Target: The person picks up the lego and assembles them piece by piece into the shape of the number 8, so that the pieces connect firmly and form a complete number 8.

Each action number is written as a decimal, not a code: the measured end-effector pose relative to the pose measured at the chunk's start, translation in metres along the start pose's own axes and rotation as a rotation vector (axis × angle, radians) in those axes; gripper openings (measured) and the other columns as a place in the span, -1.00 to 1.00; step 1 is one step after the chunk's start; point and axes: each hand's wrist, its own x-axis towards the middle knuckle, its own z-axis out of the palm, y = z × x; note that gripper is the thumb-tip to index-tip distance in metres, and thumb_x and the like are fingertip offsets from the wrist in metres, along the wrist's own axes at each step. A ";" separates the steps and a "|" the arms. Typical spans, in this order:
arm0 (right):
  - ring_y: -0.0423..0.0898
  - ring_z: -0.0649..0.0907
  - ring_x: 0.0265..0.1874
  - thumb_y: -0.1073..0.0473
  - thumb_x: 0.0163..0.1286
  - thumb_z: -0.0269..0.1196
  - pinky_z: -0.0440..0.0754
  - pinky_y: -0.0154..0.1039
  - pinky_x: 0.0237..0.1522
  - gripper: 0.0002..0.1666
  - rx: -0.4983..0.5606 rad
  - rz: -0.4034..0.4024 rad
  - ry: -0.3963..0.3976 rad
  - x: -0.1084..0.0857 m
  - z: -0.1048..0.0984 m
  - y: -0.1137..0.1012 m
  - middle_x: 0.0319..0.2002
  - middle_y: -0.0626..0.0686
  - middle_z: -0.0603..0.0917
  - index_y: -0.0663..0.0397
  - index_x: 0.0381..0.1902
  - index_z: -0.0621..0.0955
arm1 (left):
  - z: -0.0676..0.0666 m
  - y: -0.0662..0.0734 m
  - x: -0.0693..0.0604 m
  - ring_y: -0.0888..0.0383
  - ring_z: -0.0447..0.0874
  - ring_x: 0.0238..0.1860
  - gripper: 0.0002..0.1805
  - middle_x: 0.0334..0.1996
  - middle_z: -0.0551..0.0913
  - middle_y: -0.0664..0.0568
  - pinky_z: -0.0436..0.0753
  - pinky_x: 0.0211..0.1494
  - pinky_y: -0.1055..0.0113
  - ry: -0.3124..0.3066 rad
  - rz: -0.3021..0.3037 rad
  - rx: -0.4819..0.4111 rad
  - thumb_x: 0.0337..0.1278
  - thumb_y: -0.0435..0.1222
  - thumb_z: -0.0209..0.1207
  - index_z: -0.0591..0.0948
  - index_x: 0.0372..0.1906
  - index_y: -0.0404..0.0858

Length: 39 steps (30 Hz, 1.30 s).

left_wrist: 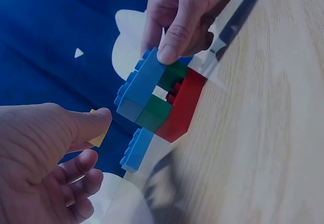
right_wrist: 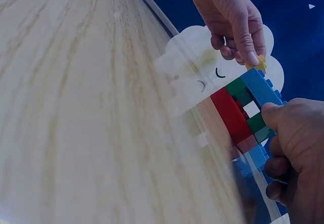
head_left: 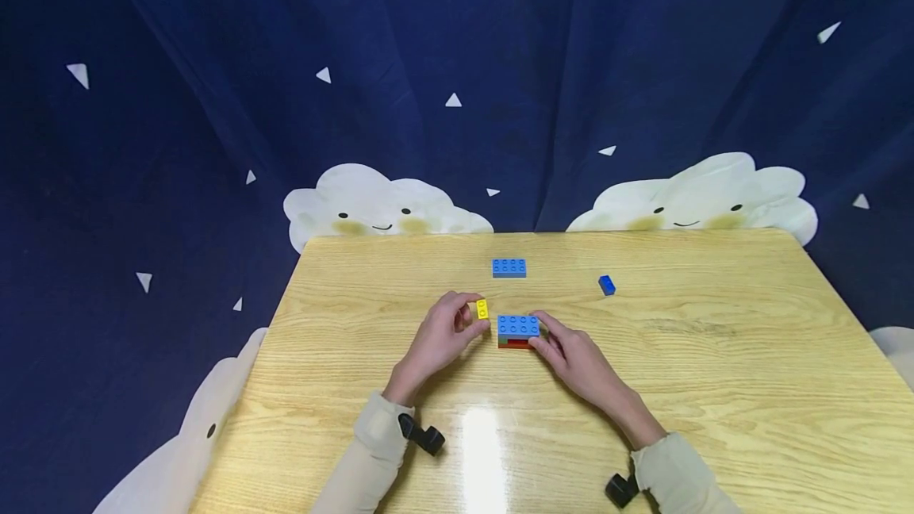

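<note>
Between thumb and fingers, my left hand (head_left: pixel 441 337) pinches a small yellow brick (head_left: pixel 481 308), just left of a brick stack. The stack has a light blue brick (head_left: pixel 518 325) on top, green bricks (left_wrist: pixel 154 113) at both ends below it, and a red brick (left_wrist: pixel 185 105) at the bottom. A gap shows between the green bricks. My right hand (head_left: pixel 581 363) holds the stack at its right end, thumb on the near side. In the right wrist view the yellow brick (right_wrist: pixel 257 64) appears close to the blue brick's far end.
Farther back on the wooden table (head_left: pixel 400 276) lies another light blue brick (head_left: pixel 509 268). A small dark blue brick (head_left: pixel 607 285) is at the back right. Behind the table hangs a dark blue curtain (head_left: pixel 500 38) with white clouds.
</note>
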 end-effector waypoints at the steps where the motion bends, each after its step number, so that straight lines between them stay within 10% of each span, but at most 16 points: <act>1: -0.31 0.32 -0.61 -0.02 0.61 0.21 0.26 -0.37 -0.53 -0.48 0.000 0.002 -0.001 0.000 0.000 0.000 -0.55 -0.18 0.38 0.00 0.41 0.52 | 0.000 0.001 0.000 0.17 0.41 -0.37 -0.54 -0.31 0.55 -0.04 0.41 -0.32 0.39 -0.003 0.002 0.000 0.32 -0.24 0.40 0.64 0.26 -0.27; 39: -0.34 0.27 -0.64 0.00 0.60 0.22 0.26 -0.37 -0.55 -0.48 0.010 -0.036 -0.001 -0.001 0.000 -0.001 -0.58 -0.19 0.36 0.05 0.40 0.53 | 0.010 0.017 -0.004 0.17 0.45 -0.32 -0.55 -0.27 0.57 -0.02 0.43 -0.28 0.41 -0.090 0.082 0.017 0.36 -0.17 0.37 0.64 0.26 -0.23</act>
